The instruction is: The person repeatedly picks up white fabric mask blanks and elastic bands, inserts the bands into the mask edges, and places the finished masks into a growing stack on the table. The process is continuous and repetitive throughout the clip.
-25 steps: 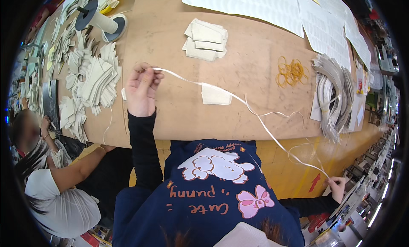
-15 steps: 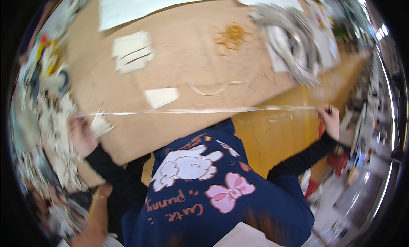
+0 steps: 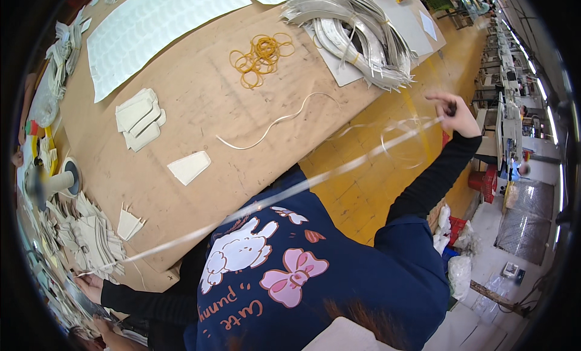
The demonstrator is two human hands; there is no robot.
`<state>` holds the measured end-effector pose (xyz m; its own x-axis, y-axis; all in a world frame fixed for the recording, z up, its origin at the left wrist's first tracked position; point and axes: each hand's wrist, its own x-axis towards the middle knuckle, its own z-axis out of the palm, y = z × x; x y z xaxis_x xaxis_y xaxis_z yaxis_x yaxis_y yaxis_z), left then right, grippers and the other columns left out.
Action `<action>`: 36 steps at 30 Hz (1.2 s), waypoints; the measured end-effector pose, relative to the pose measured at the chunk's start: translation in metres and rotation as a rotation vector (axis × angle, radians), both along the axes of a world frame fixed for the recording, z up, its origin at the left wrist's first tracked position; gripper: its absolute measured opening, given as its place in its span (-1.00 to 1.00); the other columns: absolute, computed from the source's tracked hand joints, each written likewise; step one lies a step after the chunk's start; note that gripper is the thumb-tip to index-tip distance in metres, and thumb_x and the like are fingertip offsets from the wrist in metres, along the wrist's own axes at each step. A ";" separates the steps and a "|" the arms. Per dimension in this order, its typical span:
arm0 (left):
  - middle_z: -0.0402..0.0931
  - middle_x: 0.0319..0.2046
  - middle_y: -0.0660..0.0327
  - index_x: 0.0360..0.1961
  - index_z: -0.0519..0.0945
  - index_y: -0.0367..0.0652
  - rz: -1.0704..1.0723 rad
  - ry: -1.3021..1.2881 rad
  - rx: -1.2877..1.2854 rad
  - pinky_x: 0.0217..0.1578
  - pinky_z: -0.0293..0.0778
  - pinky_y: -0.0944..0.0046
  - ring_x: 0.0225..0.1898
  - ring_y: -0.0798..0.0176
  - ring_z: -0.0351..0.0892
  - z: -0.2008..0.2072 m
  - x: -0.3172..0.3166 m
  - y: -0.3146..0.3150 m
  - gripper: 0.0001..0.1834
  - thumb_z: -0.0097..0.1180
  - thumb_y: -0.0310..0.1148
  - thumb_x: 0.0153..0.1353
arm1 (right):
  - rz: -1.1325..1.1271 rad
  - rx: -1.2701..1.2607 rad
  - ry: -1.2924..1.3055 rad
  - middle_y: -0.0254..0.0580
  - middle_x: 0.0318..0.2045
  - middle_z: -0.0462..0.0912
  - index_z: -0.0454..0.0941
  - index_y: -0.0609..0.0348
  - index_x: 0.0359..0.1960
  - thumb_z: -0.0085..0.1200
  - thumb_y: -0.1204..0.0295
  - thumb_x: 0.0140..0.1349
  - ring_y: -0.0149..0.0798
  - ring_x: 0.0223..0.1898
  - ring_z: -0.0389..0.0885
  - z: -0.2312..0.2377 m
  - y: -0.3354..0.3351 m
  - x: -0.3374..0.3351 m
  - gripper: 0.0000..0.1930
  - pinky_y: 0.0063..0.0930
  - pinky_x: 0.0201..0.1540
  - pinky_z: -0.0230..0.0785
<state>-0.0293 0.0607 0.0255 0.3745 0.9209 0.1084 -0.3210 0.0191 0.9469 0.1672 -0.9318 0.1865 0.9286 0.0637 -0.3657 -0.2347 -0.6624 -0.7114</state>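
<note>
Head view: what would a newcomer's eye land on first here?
First, the long white strip, stretched from the left hand at lower left to the right hand at right. Then the tangle of orange bands on the table, at upper middle, and the curved grey bundle right of them.

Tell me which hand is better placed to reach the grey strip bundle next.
Likely the right: the right hand is nearer the grey strip bundle, while the left hand is far across beside the cream pieces. The white tape stretches between them, though.
</note>
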 end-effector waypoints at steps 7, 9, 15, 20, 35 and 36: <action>0.57 -0.13 0.10 -0.01 0.53 -0.36 -0.310 -0.131 -0.030 -0.05 0.47 0.32 -0.13 0.27 0.54 -0.006 -0.008 -0.013 -0.78 0.02 -0.46 0.40 | -0.363 -0.324 0.348 -0.31 -0.29 0.62 0.45 0.35 0.22 0.32 0.29 0.17 -0.48 -0.44 0.51 0.002 -0.073 -0.047 -0.38 -0.55 -0.34 0.34; 0.58 -0.14 0.12 -0.01 0.53 -0.33 -0.236 -0.076 0.012 -0.06 0.49 0.32 -0.13 0.28 0.54 0.001 0.011 -0.060 -0.80 0.04 -0.49 0.39 | -0.376 -0.694 0.296 -0.09 -0.04 0.67 0.48 0.40 0.19 0.30 0.33 0.19 -0.33 -0.17 0.66 -0.002 -0.050 -0.051 -0.43 -0.42 0.01 0.46; 0.64 -0.27 0.10 -0.14 0.57 -0.33 -0.641 0.216 -0.008 -0.18 0.54 0.35 -0.27 0.29 0.64 0.044 0.086 -0.287 -0.87 0.12 -0.57 0.30 | 0.309 -0.175 -0.232 -0.08 -0.14 0.72 0.66 0.36 -0.10 0.12 0.56 0.22 -0.25 -0.08 0.65 -0.017 0.153 0.002 -0.77 -0.47 0.04 0.41; 0.67 -0.27 0.04 -0.15 0.57 -0.43 -0.952 0.212 -0.177 -0.14 0.59 0.34 -0.21 0.22 0.71 0.066 0.116 -0.381 -0.83 0.18 -0.67 0.23 | 0.712 0.255 -0.241 -0.09 -0.05 0.70 0.67 0.23 -0.05 0.29 0.51 0.09 -0.14 0.00 0.66 -0.064 0.347 0.025 -0.66 -0.35 0.09 0.39; 0.65 -0.32 0.17 -0.24 0.60 -0.37 -0.830 0.394 -0.298 -0.21 0.51 0.47 -0.28 0.43 0.62 0.009 0.110 -0.338 -0.86 0.28 -0.60 0.18 | 0.342 0.337 0.404 -0.52 -0.69 0.46 0.71 0.31 -0.39 0.29 0.45 0.20 -0.66 -0.71 0.20 -0.096 0.408 0.029 -0.86 -0.64 -0.65 -0.05; 0.65 -0.33 0.19 -0.25 0.59 -0.36 -0.819 0.412 -0.303 -0.23 0.50 0.49 -0.30 0.45 0.61 0.003 0.116 -0.339 -0.86 0.28 -0.60 0.19 | 0.284 0.355 0.432 -0.53 -0.68 0.46 0.70 0.30 -0.40 0.28 0.44 0.21 -0.66 -0.69 0.23 -0.105 0.410 0.031 -0.86 -0.65 -0.63 -0.02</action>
